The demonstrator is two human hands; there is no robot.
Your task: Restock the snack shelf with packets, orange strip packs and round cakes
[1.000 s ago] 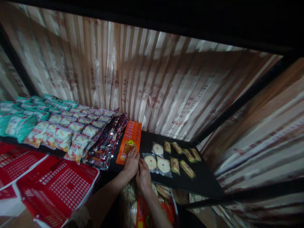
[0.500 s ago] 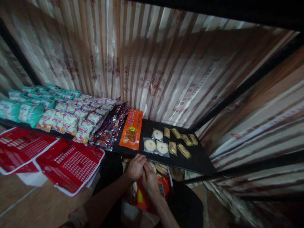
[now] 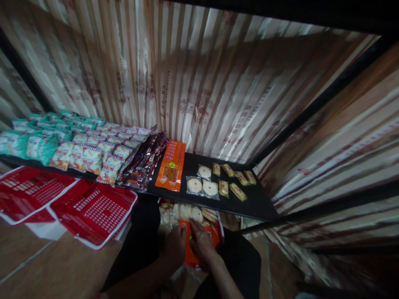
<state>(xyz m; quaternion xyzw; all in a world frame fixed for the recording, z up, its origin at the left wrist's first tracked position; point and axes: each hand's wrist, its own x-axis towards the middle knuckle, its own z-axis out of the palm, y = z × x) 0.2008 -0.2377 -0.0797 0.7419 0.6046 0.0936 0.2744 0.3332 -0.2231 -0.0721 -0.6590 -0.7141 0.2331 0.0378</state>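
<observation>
My left hand (image 3: pixel 175 246) is closed at the left edge of an orange snack packet (image 3: pixel 190 259), which lies in a basket between my knees. Over the same packet, my right hand (image 3: pixel 202 241) rests with its fingers stretched forward, touching it. Part of the packet is hidden by both hands. Clear-wrapped round white crackers (image 3: pixel 183 211) fill the far side of the basket (image 3: pixel 222 227). Above it, on a black shelf (image 3: pixel 262 203), lie another orange packet (image 3: pixel 171 168), three wrapped round crackers (image 3: pixel 210 187) and several small yellow-green wrapped bars (image 3: pixel 237 192).
Rows of teal bags (image 3: pixel 42 147), white-and-orange bags (image 3: pixel 109 168) and dark shiny packets (image 3: pixel 140 170) cover the shelf's left part. Red baskets (image 3: pixel 96 211) sit below at left. A striped curtain (image 3: pixel 199 83) hangs behind; black frame bars (image 3: pixel 321 108) slope at right.
My hands were together over the basket's crackers. They have come apart and moved down onto the orange packet, uncovering the crackers. The view has shifted slightly.
</observation>
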